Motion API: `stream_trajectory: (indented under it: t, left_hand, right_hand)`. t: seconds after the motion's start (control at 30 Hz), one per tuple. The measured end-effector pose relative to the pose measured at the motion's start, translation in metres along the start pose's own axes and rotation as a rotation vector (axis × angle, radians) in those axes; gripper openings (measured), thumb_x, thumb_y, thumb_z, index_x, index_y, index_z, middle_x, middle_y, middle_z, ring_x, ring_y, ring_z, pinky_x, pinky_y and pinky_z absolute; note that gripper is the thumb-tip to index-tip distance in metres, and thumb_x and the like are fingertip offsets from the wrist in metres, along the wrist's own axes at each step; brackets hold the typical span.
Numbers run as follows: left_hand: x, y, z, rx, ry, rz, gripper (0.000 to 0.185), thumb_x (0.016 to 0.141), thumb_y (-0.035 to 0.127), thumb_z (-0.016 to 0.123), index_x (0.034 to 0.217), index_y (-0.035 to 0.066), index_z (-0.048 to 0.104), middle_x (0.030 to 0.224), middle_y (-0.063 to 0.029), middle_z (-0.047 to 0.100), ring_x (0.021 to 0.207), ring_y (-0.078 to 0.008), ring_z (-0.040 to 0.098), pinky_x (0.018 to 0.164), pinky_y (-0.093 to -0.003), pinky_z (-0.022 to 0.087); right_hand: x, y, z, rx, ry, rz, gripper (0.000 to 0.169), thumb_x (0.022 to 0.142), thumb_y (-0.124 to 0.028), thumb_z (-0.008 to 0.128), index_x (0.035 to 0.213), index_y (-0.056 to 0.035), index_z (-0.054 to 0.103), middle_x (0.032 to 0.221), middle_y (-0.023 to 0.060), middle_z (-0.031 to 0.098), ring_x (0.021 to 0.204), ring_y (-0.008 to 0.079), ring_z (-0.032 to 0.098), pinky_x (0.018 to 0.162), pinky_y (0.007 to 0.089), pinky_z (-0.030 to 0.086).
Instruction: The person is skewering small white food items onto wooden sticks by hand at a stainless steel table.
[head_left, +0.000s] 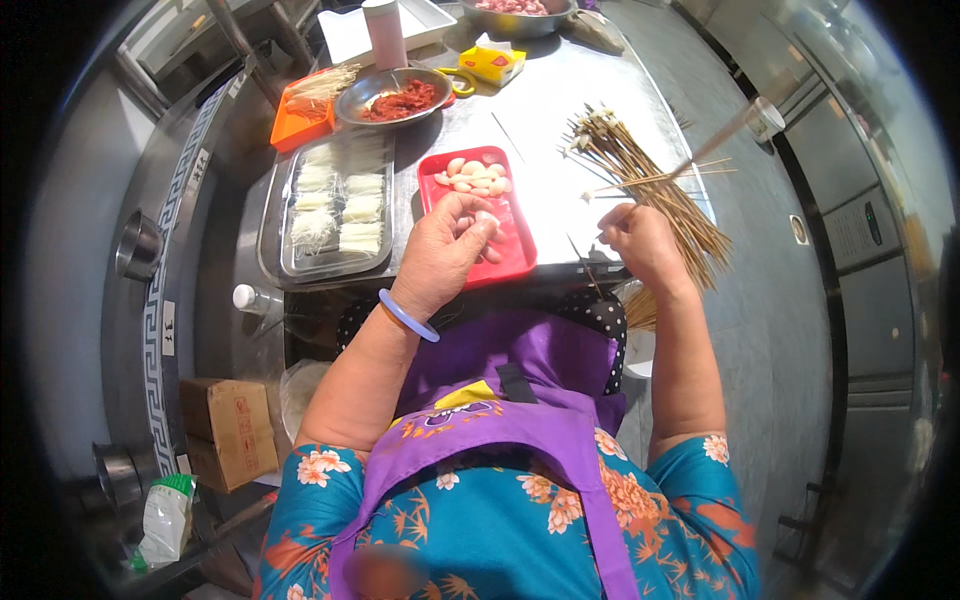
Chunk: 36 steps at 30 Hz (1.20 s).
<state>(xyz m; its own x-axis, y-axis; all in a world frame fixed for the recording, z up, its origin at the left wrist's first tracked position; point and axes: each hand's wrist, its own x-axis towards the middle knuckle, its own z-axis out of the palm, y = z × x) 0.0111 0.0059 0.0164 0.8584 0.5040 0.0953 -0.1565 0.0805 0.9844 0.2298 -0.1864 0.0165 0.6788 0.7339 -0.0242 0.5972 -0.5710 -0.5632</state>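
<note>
My left hand (454, 244) is over the near half of a red plastic tray (519, 251), its thumb and fingertips pinched around what looks like a small pale piece (487, 219). Several smooth, pale, clove-like pieces (472, 177) lie at the tray's far end. To the right, my right hand (643, 241) is closed on a bamboo skewer (709, 148); its back end rises blurred towards the camera. Beside and partly under that hand spreads a bundle of bamboo skewers (660, 187), many tipped with white pieces (596, 124). One more tipped skewer lies across the bundle.
A clear tray of white noodle-like bundles (360, 206) stands at left. Behind are an orange basket (300, 131), a metal bowl of red paste (401, 101), yellow-handled scissors (461, 81), a tissue pack (491, 61) and a metal basin of meat (517, 22). The metal table's edge is near my lap.
</note>
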Motion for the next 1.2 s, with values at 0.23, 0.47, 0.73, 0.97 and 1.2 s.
stream_trajectory:
  t: [0.23,0.47,0.73,0.97,1.2]
  left_hand:
    - [-0.002,0.004,-0.004,-0.041,0.017,-0.026,0.02,0.099,0.014,0.062,0.114,0.001,0.061,0.097,-0.0116,0.071,0.083,-0.0175,0.069,0.076,-0.0281,0.053]
    - [-0.002,0.003,-0.007,-0.063,0.036,-0.111,0.022,0.099,0.017,0.063,0.113,0.0,0.062,0.096,-0.0109,0.071,0.084,-0.017,0.07,0.075,-0.0275,0.053]
    - [0.0,0.004,0.001,-0.013,0.037,-0.063,0.02,0.098,0.012,0.061,0.113,-0.001,0.062,0.098,-0.0089,0.07,0.086,-0.0151,0.069,0.075,-0.0256,0.053]
    - [-0.001,0.001,0.002,0.123,0.125,-0.008,0.014,0.095,0.001,0.058,0.107,-0.002,0.064,0.094,-0.0042,0.068,0.088,-0.0104,0.065,0.077,-0.0251,0.054]
    - [-0.004,-0.005,-0.002,0.26,0.136,0.057,0.016,0.093,-0.001,0.055,0.106,-0.002,0.065,0.093,-0.0058,0.069,0.088,-0.0109,0.066,0.08,-0.0254,0.053]
  right_hand:
    - [-0.003,0.004,-0.008,0.386,0.034,-0.031,0.02,0.094,-0.011,0.06,0.1,0.0056,0.07,0.089,0.0121,0.073,0.081,0.0165,0.07,0.072,0.029,0.056]
    - [-0.017,-0.021,-0.004,0.579,0.205,-0.161,0.022,0.099,-0.011,0.058,0.106,0.0064,0.069,0.098,0.0135,0.072,0.09,0.0195,0.07,0.078,0.0297,0.056]
    - [-0.055,-0.115,0.019,0.387,0.285,-0.646,0.019,0.091,-0.002,0.059,0.107,-0.0038,0.068,0.093,0.0152,0.07,0.081,0.0321,0.071,0.07,0.0362,0.056]
    - [-0.053,-0.118,0.039,0.273,0.358,-0.738,0.022,0.083,0.004,0.063,0.103,-0.0028,0.066,0.097,0.0142,0.069,0.08,0.0343,0.069,0.069,0.0372,0.056]
    - [-0.053,-0.117,0.044,0.267,0.329,-0.797,0.021,0.086,0.007,0.061,0.104,-0.0009,0.068,0.102,0.0174,0.071,0.087,0.0317,0.072,0.073,0.0354,0.058]
